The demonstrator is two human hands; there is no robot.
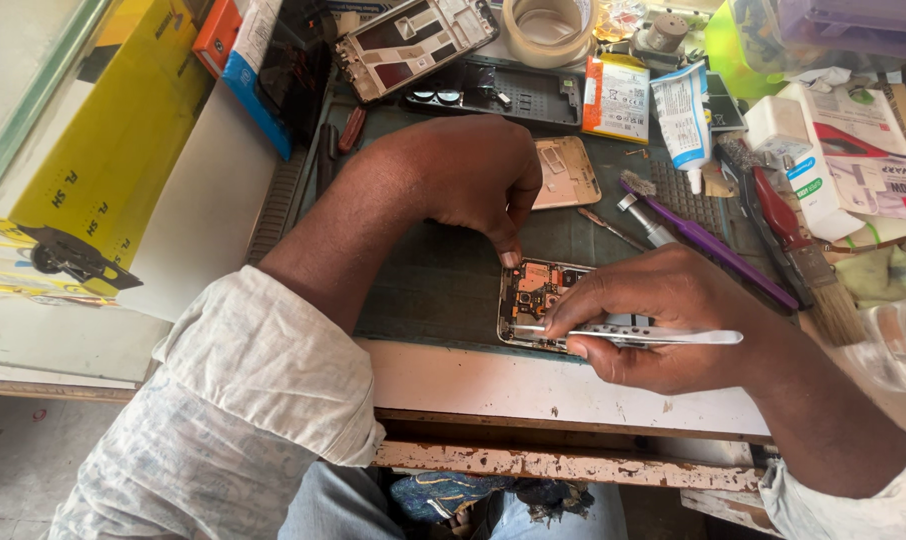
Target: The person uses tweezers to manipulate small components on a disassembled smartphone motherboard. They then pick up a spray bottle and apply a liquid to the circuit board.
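Near the bench's front edge, the left hand (473,180) is pressing fingertips on the opened phone (535,300); the right hand (663,320) is pinching tweezers (633,335) over it.

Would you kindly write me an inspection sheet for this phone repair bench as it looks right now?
Surface: dark work mat on a worn wooden bench.
Job's things: opened phone with its boards exposed; metal tweezers, tips over the phone.
Clutter: gold back cover, phone frame, tape roll, glue tube, purple tool, brush, yellow box.
Grippers: left hand presses a fingertip on the phone's top edge; right hand pinches the tweezers.
Cables: nothing seen.
Surroundings: boxes and plastic bags at the back; floor below.
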